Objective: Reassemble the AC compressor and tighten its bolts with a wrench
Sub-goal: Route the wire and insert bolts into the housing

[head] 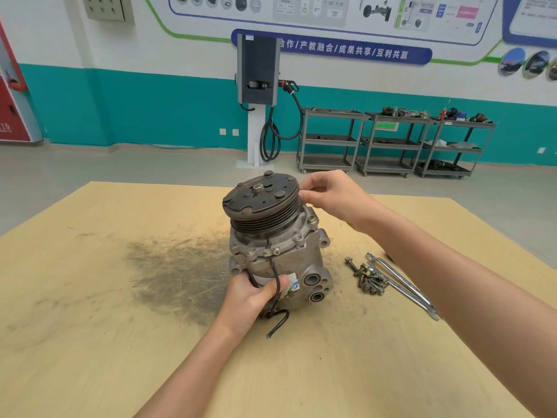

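The left hand (pixel 251 292), low in the centre of the frame, curls its fingers and thumb around the near, lower end of the AC compressor (pixel 278 251), over its black wire (pixel 275 282). The compressor rests tilted on the wooden table (pixel 90 327), pulley (pixel 262 206) raised toward the upper centre. The right hand (pixel 334 196) pinches the pulley's right rim with bent fingertips. To the right of the compressor, apart from both hands, lie a cluster of bolts (pixel 369 279) and two wrenches (pixel 404 285).
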The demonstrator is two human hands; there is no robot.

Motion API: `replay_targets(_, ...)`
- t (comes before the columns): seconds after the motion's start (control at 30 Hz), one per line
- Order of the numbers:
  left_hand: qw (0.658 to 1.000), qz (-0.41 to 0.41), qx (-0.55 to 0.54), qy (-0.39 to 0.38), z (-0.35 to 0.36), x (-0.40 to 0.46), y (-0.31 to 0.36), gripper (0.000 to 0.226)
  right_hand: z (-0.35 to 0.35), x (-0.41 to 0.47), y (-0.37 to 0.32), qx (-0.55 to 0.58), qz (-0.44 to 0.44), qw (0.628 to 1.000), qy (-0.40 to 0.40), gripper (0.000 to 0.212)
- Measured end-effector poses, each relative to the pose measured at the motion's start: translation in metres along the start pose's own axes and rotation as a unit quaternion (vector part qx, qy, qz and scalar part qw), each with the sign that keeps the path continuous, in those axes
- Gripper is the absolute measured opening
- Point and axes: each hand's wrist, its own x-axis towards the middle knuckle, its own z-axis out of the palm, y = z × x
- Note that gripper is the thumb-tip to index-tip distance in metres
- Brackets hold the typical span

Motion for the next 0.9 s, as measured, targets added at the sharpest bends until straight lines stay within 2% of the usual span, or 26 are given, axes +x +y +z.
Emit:
replay_targets(0.17, 1.0, 0.001, 0.004, -0.001, -0.001, 0.0, -0.002, 0.042, -0.007, 0.006, -0.007, -0.059, 0.017, 0.998, -0.024, 0.002)
replay_targets(0.37, 1.0, 0.008, 0.003, -0.002, -0.001, 0.001, -0.002, 0.045, -0.014, 0.01, -0.015, -0.095, 0.013, 0.994, -0.051, 0.017)
replay_targets(0.47, 1.0, 0.013, 0.002, -0.003, -0.002, 0.001, -0.003, 0.047, -0.015, 0.013, -0.013, -0.093, 0.009, 0.994, -0.049, 0.009)
replay_targets(0.53, 1.0, 0.011, 0.004, -0.007, -0.002, 0.001, -0.003, 0.044, -0.013, 0.012, -0.01, -0.072, 0.012, 0.997, -0.035, 0.005)
replay_targets(0.6, 1.0, 0.009, 0.008, -0.008, -0.002, 0.002, -0.004, 0.043, -0.01, 0.01, -0.004, -0.028, 0.026, 0.998, -0.043, 0.015)
replay_targets(0.67, 1.0, 0.01, 0.011, -0.007, -0.003, 0.002, -0.004, 0.045, -0.005, 0.007, 0.003, 0.042, 0.065, 0.994, -0.082, 0.025)
replay_targets(0.73, 1.0, 0.01, 0.01, -0.008, -0.003, 0.002, -0.004, 0.044, -0.003, 0.005, 0.008, 0.106, 0.107, 0.981, -0.119, 0.026)
replay_targets(0.9, 1.0, 0.011, 0.002, -0.007, -0.002, 0.002, -0.005, 0.045, -0.006, 0.004, 0.011, 0.179, 0.148, 0.959, -0.163, 0.038)
